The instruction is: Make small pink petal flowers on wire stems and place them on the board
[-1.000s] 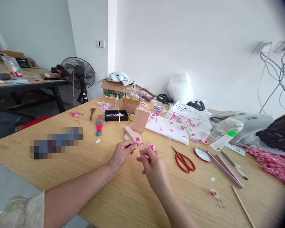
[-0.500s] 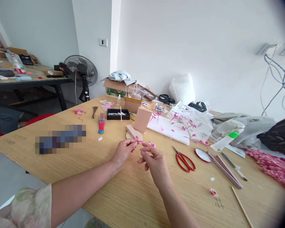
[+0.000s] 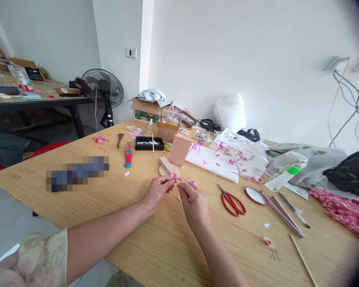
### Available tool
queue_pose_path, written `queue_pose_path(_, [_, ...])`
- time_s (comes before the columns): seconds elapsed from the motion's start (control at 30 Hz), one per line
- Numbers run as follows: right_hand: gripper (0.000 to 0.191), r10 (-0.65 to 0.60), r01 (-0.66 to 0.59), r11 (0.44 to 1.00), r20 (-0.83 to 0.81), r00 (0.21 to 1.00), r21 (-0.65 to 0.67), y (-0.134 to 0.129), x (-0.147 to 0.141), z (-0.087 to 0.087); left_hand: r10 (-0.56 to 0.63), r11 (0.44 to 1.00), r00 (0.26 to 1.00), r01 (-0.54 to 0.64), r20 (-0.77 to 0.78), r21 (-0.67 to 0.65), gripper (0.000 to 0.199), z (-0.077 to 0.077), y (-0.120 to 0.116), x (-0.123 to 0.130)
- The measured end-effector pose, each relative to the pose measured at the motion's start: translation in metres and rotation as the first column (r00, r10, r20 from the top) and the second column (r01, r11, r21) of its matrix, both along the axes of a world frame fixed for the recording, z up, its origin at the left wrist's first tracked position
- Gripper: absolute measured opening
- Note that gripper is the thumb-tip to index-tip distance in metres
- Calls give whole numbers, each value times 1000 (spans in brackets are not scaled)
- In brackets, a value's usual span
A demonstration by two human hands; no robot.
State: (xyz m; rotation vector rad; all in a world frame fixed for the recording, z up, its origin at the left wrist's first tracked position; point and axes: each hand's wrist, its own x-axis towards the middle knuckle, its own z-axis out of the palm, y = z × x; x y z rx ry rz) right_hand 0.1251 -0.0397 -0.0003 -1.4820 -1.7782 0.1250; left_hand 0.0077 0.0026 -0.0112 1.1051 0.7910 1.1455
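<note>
My left hand [image 3: 159, 192] pinches a small pink artificial flower [image 3: 176, 177] by its base, thumb against forefinger. Close beside it, my right hand [image 3: 195, 203] is closed in a pinch, thumb and forefinger together. A thin pinkish thread [image 3: 242, 227] stretches over the table from a small spool [image 3: 267, 241] to my right hand; the fingers cover its end. Another pink flower [image 3: 192, 181] lies just beyond the right fingers. Behind the left fingertips stands a wooden block stand [image 3: 179, 151] on a round base.
Red-handled scissors [image 3: 233, 204], a round red-rimmed mirror [image 3: 255, 195] and tweezers [image 3: 283, 215] lie to the right. Pink flower stems [image 3: 231, 153] rest on white foam behind. A brush [image 3: 128, 154] and a black tray [image 3: 149, 143] are at the left. A wooden stick [image 3: 302, 259] lies near the front.
My right hand has drawn slightly back from the flower, its fingers now pinched together. The thread from the spool now shows stretched across the table. My left hand keeps its hold.
</note>
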Motion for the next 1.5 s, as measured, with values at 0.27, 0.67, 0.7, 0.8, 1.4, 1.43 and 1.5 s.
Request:
queue_pose_path(0.27, [19, -95, 84, 994, 173, 980, 68, -2, 0, 4, -71, 996, 997, 72, 26, -45, 22, -1, -2, 0])
queue_pose_path(0.67, [15, -120, 94, 989, 245, 962, 112, 3, 3, -2, -146, 987, 987, 151, 71, -61, 23, 2, -5, 1])
queue_pose_path(0.7, [15, -123, 97, 988, 245, 962, 117, 3, 4, -2, -150, 986, 986, 155, 75, -58, 24, 2, -6, 1])
queue_pose_path(0.8, [13, -123, 94, 987, 238, 963, 128, 5, 5, -4, -159, 985, 983, 164, 91, -50, 25, 1, -6, 1])
queue_pose_path(1.4, [12, -144, 119, 985, 223, 964, 125, 6, 5, -9, -233, 971, 968, 237, 91, -38, 24, 0, -6, 2])
queue_pose_path(1.43, [13, -145, 118, 985, 228, 963, 125, 6, 5, -9, -238, 969, 968, 242, 81, -42, 24, 0, -6, 2])
queue_pose_path(1.5, [13, -147, 119, 985, 233, 961, 128, 6, 6, -9, -248, 967, 966, 251, 67, -45, 24, 2, -7, 2])
